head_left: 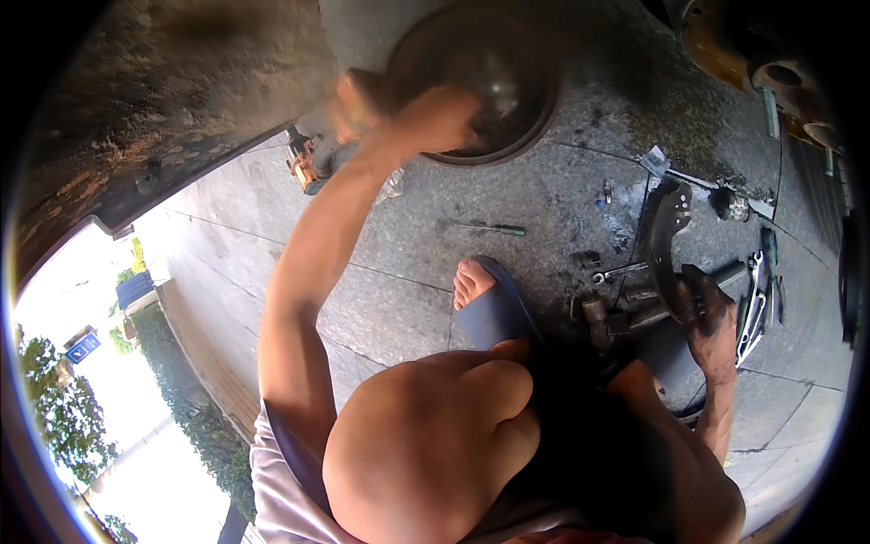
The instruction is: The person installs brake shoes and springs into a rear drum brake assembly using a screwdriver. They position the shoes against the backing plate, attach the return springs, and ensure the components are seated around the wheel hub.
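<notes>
My left hand [446,120] reaches far forward over a round, dark, dished metal drum [524,136]. It overlaps the drum's left side; its fingers look bent but are smeared, so whether they hold anything is unclear. My right hand [709,319], blackened with grease, is closed around the lower end of a dark curved brake shoe [663,238]. The shoe stands up from the hand, its far end showing small holes. Close by on the paving are a hammer [598,319], partly hidden, and a small wrench [622,271].
Several wrenches [754,313] lie right of my right hand. A thin screwdriver [501,228] rests near my sandalled foot [489,295]. An orange and black tool [304,161] sits beneath a large rusty panel [172,100]. Metal parts with a spring [769,111] stand far right.
</notes>
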`<state>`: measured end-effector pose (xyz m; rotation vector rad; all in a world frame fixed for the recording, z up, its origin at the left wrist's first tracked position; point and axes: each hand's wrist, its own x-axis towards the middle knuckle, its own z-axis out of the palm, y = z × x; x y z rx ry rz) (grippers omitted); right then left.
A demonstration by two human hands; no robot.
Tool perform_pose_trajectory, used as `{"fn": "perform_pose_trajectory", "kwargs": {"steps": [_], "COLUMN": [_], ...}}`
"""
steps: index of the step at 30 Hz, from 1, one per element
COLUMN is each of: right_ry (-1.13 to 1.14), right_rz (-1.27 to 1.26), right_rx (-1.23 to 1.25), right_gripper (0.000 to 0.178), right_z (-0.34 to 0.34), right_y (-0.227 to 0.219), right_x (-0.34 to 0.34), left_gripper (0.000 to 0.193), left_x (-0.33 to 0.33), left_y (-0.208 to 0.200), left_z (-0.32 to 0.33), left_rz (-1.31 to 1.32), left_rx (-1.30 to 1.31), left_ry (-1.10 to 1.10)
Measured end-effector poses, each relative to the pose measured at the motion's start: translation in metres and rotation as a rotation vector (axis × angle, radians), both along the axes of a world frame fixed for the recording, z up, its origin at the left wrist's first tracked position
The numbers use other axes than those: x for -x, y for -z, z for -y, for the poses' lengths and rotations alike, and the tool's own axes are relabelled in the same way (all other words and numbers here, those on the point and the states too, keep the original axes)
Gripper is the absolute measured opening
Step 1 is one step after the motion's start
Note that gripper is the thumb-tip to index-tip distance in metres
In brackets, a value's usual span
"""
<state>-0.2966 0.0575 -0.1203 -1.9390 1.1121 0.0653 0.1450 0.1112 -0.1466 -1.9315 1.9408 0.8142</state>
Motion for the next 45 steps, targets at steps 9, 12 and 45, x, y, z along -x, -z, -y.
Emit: {"fn": "perform_pose_trajectory", "kwargs": {"steps": [9,12,45], "right_ry": [0.288,0.429,0.627], "right_rz": [0.448,0.655,1.277], "right_rx": [-0.379,-0.671,-0.613], "right_gripper": [0.032,0.031,0.028], "right_z": [0.011,0.012,0.119], "right_y": [0.025,0.012,0.039], "right_x": [-0.028,-0.058,-0.062], "left_gripper": [0.025,0.023,0.030], "left_x": [0.095,0.146,0.239], "left_y": [-0.044,-0.055,-0.027], "left_z": [-0.030,-0.009,0.120], "left_rz": [-0.735,-0.697,-1.060], "left_rx": [0.108,0.185,0.631], "left_ry": [-0.457,-0.343,-0.844]}}
